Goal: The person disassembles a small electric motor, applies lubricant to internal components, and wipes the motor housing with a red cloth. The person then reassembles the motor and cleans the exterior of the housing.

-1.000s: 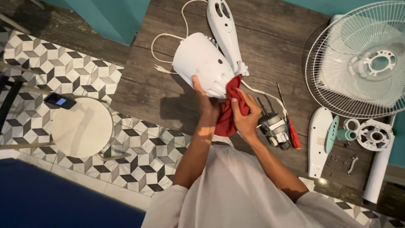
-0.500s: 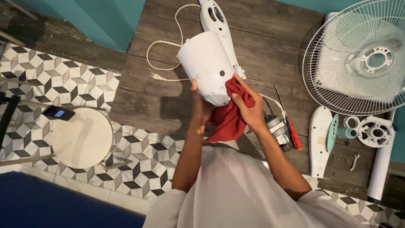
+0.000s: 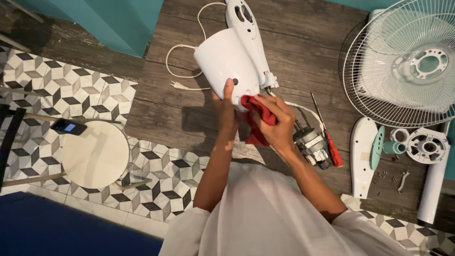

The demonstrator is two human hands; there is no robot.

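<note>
My left hand (image 3: 226, 109) grips the near edge of a white rounded fan motor cover (image 3: 225, 60), thumb up on its shell. My right hand (image 3: 274, 121) is bunched around a red cloth (image 3: 258, 114) and presses it against the cover's lower right rim. Behind the cover lies a white fan stand part (image 3: 246, 28) with a white power cord (image 3: 182, 66) looping to the left. A bare fan motor (image 3: 310, 144) rests just right of my right wrist.
A red-handled screwdriver (image 3: 329, 142) lies beside the motor. White fan grilles (image 3: 403, 61) sit at the upper right, with white housing pieces (image 3: 362, 151), a teal knob (image 3: 386, 147) and small screws below. A round white stool (image 3: 95, 154) with a phone (image 3: 68, 126) stands left.
The cover has been turned and raised further from me. My right hand with the red cloth has slid along the cover's lower edge; my left thumb now lies on the shell.
</note>
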